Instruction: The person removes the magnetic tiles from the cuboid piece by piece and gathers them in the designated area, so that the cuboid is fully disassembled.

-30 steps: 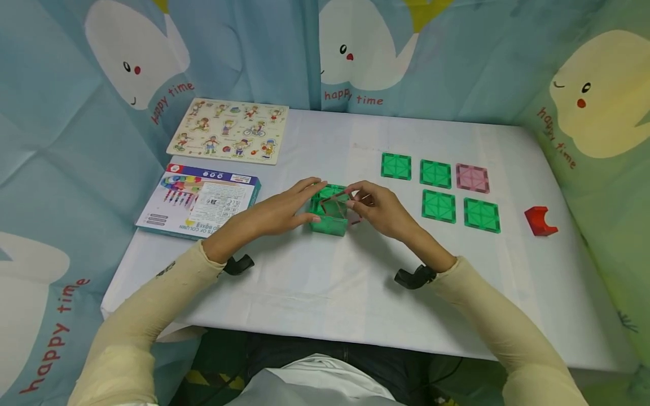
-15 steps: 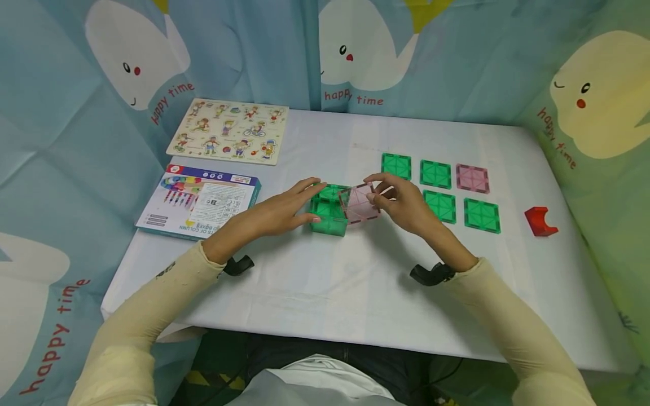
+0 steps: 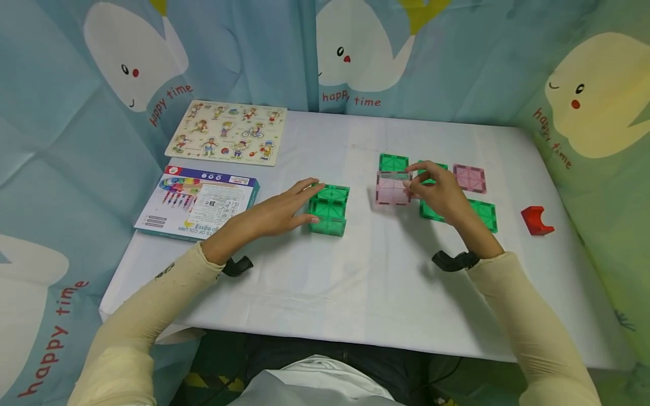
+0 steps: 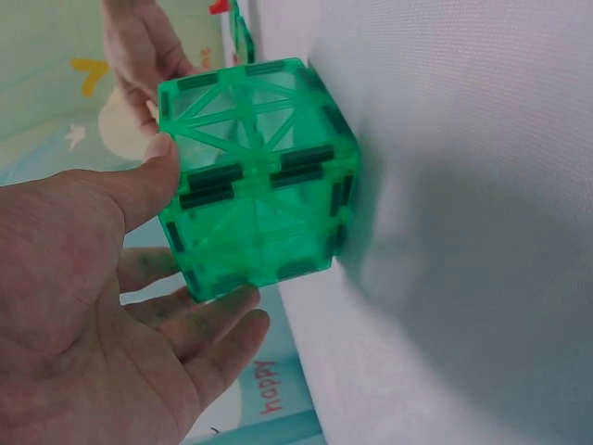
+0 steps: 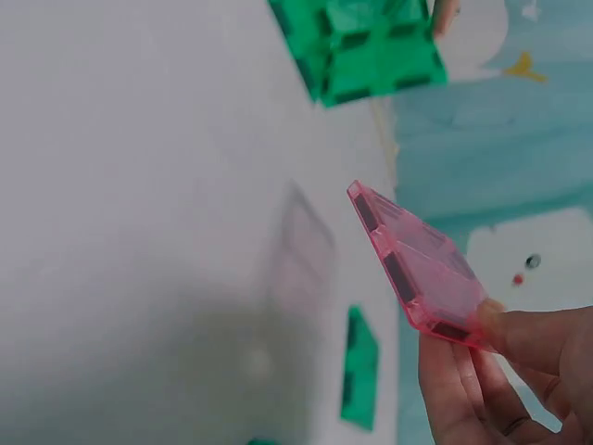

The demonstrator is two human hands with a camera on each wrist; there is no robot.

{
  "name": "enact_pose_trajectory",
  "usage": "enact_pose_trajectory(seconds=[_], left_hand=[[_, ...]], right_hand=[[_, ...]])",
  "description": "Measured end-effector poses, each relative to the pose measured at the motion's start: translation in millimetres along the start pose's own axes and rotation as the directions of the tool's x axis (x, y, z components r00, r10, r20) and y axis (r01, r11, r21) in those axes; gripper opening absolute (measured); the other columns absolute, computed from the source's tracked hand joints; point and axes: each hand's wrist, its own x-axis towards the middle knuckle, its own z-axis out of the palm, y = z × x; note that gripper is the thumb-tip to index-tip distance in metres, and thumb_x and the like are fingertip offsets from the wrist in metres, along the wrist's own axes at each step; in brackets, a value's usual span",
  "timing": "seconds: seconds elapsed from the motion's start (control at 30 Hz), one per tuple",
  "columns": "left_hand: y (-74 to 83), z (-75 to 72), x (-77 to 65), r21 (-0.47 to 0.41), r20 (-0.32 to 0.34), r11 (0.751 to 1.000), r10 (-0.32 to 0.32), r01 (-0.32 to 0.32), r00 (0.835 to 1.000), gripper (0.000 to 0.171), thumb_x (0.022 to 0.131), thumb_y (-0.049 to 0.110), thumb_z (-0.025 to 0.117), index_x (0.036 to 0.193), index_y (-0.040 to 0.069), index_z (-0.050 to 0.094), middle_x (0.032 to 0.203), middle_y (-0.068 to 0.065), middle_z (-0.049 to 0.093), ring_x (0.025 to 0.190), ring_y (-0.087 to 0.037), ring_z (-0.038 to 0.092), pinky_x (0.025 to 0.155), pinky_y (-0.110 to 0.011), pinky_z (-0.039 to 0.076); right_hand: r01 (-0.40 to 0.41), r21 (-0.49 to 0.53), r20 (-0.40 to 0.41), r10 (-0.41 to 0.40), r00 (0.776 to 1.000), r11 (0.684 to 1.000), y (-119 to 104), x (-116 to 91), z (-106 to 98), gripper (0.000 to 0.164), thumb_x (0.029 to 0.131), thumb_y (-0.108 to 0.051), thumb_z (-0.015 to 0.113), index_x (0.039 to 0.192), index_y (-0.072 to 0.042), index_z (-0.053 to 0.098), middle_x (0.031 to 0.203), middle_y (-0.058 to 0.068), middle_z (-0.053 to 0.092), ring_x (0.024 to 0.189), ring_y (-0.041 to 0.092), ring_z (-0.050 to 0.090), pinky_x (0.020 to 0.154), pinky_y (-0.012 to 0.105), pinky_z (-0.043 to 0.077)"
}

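Note:
In the head view, a box of see-through green square magnetic tiles (image 3: 328, 210) stands on the table. My left hand (image 3: 280, 211) lies along its left side, thumb at the near top edge and fingers at the far corner. From the left wrist view, the thumb touches an edge of the green box (image 4: 255, 176) and the other fingers spread loosely beside it. Off to the right, my right hand (image 3: 440, 189) pinches a pink square magnetic tile (image 3: 392, 189) by one edge, raised over the table. The right wrist view shows that pink tile (image 5: 422, 264) tilted between thumb and fingers.
Flat green tiles (image 3: 393, 162) and another pink tile (image 3: 469, 179) lie around and beneath my right hand. A red notched block (image 3: 536, 220) sits farther right. On the left are a picture puzzle board (image 3: 228, 133) and a flat toy box (image 3: 195, 200).
My right hand has carried the pink tile away from the green box, rightward and slightly back, turning it to face up. My left hand has stayed at the box.

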Motion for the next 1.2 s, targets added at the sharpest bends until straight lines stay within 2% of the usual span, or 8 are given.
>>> enact_pose_trajectory(seconds=[0.17,0.33,0.4,0.53,0.7,0.83,0.93,1.2], left_hand=[[-0.8,0.5,0.1,-0.003,-0.002,1.0,0.0,0.0,1.0,0.077,0.109,0.041,0.059,0.171,0.019,0.019,0.177,-0.008,0.01,0.158,-0.031,0.032,0.121,-0.052,0.041],[-2.0,1.6,0.5,-0.001,-0.006,1.0,0.002,-0.002,1.0,0.076,0.109,0.041,0.058,0.171,0.019,0.019,0.177,-0.009,0.011,0.158,-0.032,0.032,0.12,-0.052,0.041],[-2.1,1.8,0.3,-0.002,-0.008,1.0,0.004,-0.004,1.0,0.076,0.109,0.041,0.058,0.17,0.018,0.019,0.177,-0.009,0.011,0.157,-0.032,0.032,0.12,-0.052,0.041],[-2.0,1.5,-0.2,-0.003,-0.01,1.0,0.007,-0.007,1.0,0.076,0.109,0.041,0.059,0.17,0.018,0.019,0.177,-0.008,0.011,0.157,-0.031,0.033,0.12,-0.052,0.041],[-1.7,1.3,0.2,-0.002,-0.007,1.0,0.007,-0.007,1.0,0.076,0.109,0.041,0.058,0.171,0.019,0.019,0.177,-0.008,0.01,0.157,-0.031,0.033,0.12,-0.052,0.042],[-2.9,2.1,0.9,-0.004,-0.005,1.0,0.008,-0.008,1.0,0.076,0.109,0.041,0.058,0.171,0.018,0.019,0.177,-0.009,0.01,0.157,-0.032,0.034,0.118,-0.052,0.043],[-3.5,2.6,1.4,-0.002,-0.001,1.0,0.008,-0.008,1.0,0.076,0.109,0.041,0.058,0.171,0.019,0.019,0.177,-0.009,0.01,0.157,-0.032,0.034,0.118,-0.052,0.044],[-3.7,2.5,1.4,0.002,0.006,1.0,-0.003,0.003,1.0,0.077,0.109,0.043,0.057,0.171,0.02,0.017,0.177,-0.006,0.008,0.158,-0.031,0.032,0.119,-0.052,0.042]], right_hand=[[-0.075,0.014,0.035,0.075,0.997,0.997,15.5,5.2,-5.4,0.042,0.108,-0.029,0.064,0.143,-0.008,0.057,0.113,0.014,0.061,0.088,0.005,0.071,0.08,0.022,0.055],[-0.099,0.001,0.056,0.099,0.994,0.995,24.7,7.5,-7.1,0.041,0.108,-0.029,0.063,0.142,-0.006,0.056,0.116,0.015,0.06,0.095,0.012,0.069,0.082,0.023,0.056],[-0.099,-0.031,0.062,0.101,0.993,0.995,26.5,8.4,-7.5,0.039,0.109,-0.028,0.062,0.142,-0.007,0.057,0.118,0.018,0.06,0.099,0.019,0.068,0.084,0.027,0.056],[-0.097,-0.127,0.086,0.108,0.99,0.987,28.7,11.0,-6.8,0.039,0.11,-0.025,0.06,0.145,-0.007,0.055,0.125,0.025,0.061,0.106,0.033,0.061,0.088,0.042,0.051],[-0.115,-0.217,0.135,0.146,0.98,0.969,27.8,14.4,-0.9,0.043,0.111,-0.026,0.057,0.146,-0.002,0.048,0.131,0.031,0.058,0.113,0.042,0.057,0.092,0.055,0.05],[-0.104,-0.243,0.174,0.149,0.973,0.964,26.3,16.5,6.2,0.042,0.113,-0.021,0.052,0.145,0.005,0.044,0.138,0.034,0.054,0.125,0.047,0.054,0.102,0.061,0.049],[-0.07,-0.272,0.178,0.122,0.977,0.96,27.1,19.3,11.5,0.039,0.113,-0.017,0.052,0.143,0.008,0.045,0.14,0.036,0.053,0.129,0.049,0.052,0.104,0.063,0.047],[-0.028,-0.361,0.151,0.088,0.985,0.932,29.5,23.8,18.4,0.037,0.112,-0.015,0.053,0.14,0.009,0.051,0.136,0.036,0.054,0.126,0.048,0.048,0.1,0.064,0.046]])
